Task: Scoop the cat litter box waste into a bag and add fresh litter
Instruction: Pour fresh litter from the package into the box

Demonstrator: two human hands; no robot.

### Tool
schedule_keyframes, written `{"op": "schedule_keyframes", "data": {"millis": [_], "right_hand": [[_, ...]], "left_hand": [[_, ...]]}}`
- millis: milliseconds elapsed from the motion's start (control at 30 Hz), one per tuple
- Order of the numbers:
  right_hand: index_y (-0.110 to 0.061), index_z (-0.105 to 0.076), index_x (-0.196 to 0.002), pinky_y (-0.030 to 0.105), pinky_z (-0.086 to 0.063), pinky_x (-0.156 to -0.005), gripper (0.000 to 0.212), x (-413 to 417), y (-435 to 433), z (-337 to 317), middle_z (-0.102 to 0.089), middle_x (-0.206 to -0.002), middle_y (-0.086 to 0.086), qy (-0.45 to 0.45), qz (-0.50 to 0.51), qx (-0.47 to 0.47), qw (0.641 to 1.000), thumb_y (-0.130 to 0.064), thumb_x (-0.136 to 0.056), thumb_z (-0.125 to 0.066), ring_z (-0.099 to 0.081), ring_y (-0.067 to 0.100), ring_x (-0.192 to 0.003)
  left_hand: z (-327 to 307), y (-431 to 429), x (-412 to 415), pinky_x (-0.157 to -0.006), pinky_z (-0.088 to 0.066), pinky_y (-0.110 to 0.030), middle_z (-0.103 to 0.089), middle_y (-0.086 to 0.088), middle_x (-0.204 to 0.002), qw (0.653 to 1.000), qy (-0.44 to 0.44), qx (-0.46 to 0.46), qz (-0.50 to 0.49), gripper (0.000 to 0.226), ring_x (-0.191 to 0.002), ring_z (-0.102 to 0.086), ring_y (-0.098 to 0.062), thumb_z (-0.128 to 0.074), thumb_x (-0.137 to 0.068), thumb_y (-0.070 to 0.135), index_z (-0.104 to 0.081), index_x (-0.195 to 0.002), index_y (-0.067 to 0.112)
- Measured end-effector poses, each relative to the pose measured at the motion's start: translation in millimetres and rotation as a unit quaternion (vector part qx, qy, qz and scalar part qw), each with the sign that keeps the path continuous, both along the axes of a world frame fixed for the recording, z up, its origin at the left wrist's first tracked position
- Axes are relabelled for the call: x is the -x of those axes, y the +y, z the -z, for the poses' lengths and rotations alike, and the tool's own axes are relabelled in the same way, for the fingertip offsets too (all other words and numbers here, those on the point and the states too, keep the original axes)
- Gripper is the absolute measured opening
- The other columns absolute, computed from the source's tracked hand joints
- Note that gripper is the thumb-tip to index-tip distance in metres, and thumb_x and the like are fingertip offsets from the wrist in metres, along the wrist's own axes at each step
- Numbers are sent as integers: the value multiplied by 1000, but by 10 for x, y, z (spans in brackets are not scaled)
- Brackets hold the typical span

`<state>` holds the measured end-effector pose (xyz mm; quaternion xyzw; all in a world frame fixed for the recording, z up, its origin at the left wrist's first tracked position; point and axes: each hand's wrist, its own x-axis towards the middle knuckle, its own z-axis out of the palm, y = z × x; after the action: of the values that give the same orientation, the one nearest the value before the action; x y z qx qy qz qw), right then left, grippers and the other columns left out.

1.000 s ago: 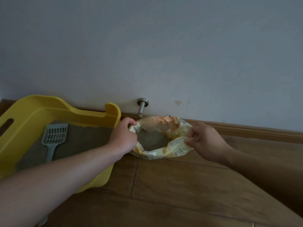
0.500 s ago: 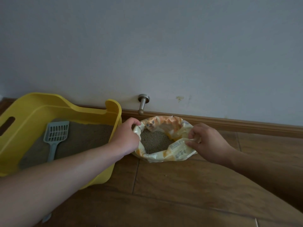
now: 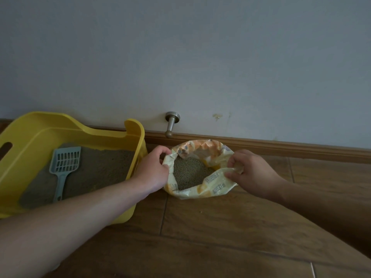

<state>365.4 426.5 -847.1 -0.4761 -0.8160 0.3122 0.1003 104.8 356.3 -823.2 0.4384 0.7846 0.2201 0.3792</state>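
1. The left hand (image 3: 153, 171) curls its fingers over the left edge of the litter bag (image 3: 212, 187) mouth and grips it; the right hand (image 3: 251, 173) pinches the right edge between thumb and fingers
2. Between them the mouth is spread wide, with the fresh litter (image 3: 188, 173) a grey-brown heap low inside; the bag stands on the wooden floor (image 3: 220, 227) just beside the right wall of the yellow litter box (image 3: 138, 141)
3. This looks like readying the bag for pouring. Better to grip lower on its sides than on the thin rim, which may fold or tear, then lift with both hands and tip slowly over the box wall so grains stay off the floor
4. In the box the blue-grey scoop (image 3: 64, 165) lies on levelled litter (image 3: 104, 167); whether the waste is out I cannot tell
5. Behind the bag a metal door stop (image 3: 172, 122) juts from the wall
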Motion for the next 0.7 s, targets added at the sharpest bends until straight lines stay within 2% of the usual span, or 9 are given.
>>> {"op": "schedule_keyframes", "data": {"millis": [200,533,600,700], "right_hand": [[-36,-55,-79,21,-44,-70,19,7,3,3,-53,-104,-14,-5,1,8,1000,-32,-84,-72,-52,-2,-82],[-32,-58,-87,12,-35,-63,16,1,15,-27,-51,-106,-17,-12,10,2,1000,-34,-83,-74,-50,-4,-78],[-32,-58,-89,13,-36,-65,17,4,24,-42,-51,-108,-16,-16,12,-5,1000,-35,-83,-73,-51,-1,-81],[-31,-58,-91,19,-40,-76,18,8,33,-68,-50,-116,-14,-22,12,-11,1000,-37,-83,-73,-52,7,-96]], "left_hand": [[14,-4,12,-72,-59,-51,-62,-2,-99,1000,-4,-6,0,38,-84,-66,-26,-51,-98,6,-51,-113,41],[24,3,34,-70,-61,-50,-62,-1,-101,1000,-10,-9,1,38,-84,-69,-23,-56,-96,8,-51,-115,40],[18,6,39,-70,-61,-48,-62,-1,-102,1000,-12,-10,0,40,-84,-69,-23,-58,-95,7,-51,-115,41],[8,2,43,-70,-61,-49,-63,0,-102,1000,-17,-13,3,41,-84,-69,-22,-59,-94,7,-51,-115,41]]}}
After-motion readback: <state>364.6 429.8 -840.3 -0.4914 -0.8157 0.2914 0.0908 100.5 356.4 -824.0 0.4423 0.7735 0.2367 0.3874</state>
